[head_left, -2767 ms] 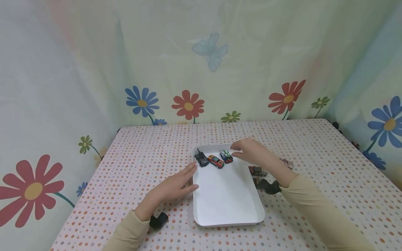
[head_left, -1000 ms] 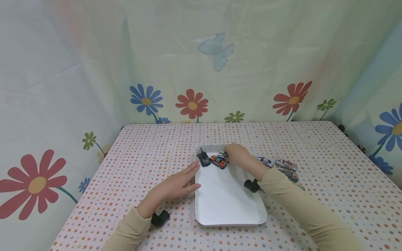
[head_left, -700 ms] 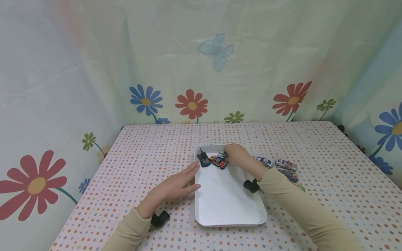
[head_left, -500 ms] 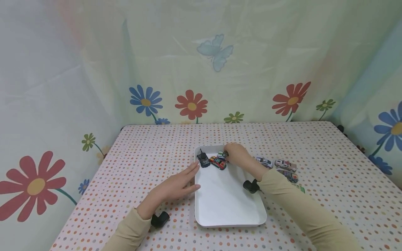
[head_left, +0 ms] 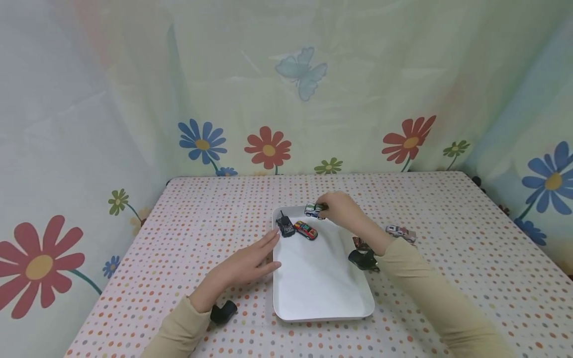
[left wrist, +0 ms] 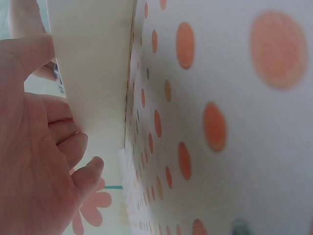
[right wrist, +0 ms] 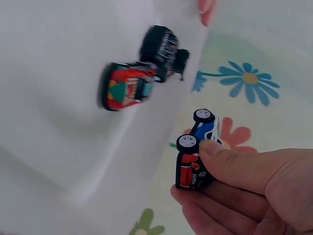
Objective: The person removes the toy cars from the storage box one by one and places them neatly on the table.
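Note:
My right hand [head_left: 343, 213] pinches a small toy car [right wrist: 195, 152] between thumb and fingers, above the far right corner of a white tray [head_left: 320, 283]. In the right wrist view the car shows blue, white, red and black, with wheels turned outward. Inside the tray, near its far end, lie a red and yellow toy car [head_left: 306, 230] and a black toy tank [head_left: 285, 225] with a thin barrel, side by side. At the tray's left side, my left hand [head_left: 243, 263] touches the rim, its fingers extended in the head view.
Right of the tray, a white toy car [head_left: 401, 232] lies on the dotted tablecloth [head_left: 215, 214]. A dark reddish toy car [head_left: 360, 243] shows partly beside the tray, under the right forearm. A flowered backdrop [head_left: 358, 109] stands behind the table.
The right hand was empty near the tray's far right corner, then reached in beside the red and yellow car. It has now lifted the blue and white car. The left hand stays at the rim.

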The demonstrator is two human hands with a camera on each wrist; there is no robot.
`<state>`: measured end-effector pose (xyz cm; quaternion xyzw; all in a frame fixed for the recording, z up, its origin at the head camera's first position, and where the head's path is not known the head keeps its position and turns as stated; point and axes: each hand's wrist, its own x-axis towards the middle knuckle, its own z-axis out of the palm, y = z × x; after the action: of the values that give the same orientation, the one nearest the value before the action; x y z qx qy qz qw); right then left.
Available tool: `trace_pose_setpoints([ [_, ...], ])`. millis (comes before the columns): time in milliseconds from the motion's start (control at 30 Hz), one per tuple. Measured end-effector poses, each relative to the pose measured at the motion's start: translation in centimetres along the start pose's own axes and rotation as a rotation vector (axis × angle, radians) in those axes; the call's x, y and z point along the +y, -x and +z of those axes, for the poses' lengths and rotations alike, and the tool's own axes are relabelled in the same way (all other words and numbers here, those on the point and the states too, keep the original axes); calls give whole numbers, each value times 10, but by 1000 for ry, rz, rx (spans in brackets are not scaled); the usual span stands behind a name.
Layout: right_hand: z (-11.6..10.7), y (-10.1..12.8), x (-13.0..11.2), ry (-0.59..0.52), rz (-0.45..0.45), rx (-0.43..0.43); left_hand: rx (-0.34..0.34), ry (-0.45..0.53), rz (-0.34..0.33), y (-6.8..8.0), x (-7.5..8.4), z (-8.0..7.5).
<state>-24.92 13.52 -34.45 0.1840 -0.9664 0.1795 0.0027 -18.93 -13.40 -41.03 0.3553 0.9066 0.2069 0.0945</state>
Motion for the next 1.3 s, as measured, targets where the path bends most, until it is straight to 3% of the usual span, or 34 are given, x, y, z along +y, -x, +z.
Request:
trace_pose_setpoints([
  [267, -33, 29, 7, -24, 45, -16, 0, 2, -7, 0, -2, -5],
  [567, -57, 78, 36, -21, 39, 9, 13, 12, 2, 1, -2, -9],
  [1000, -54, 140, 77, -17, 88, 8, 11, 19, 17, 1, 0, -2],
  [1300, -45, 175, 92, -46, 150, 5, 5, 21, 16, 1, 0, -4],
])
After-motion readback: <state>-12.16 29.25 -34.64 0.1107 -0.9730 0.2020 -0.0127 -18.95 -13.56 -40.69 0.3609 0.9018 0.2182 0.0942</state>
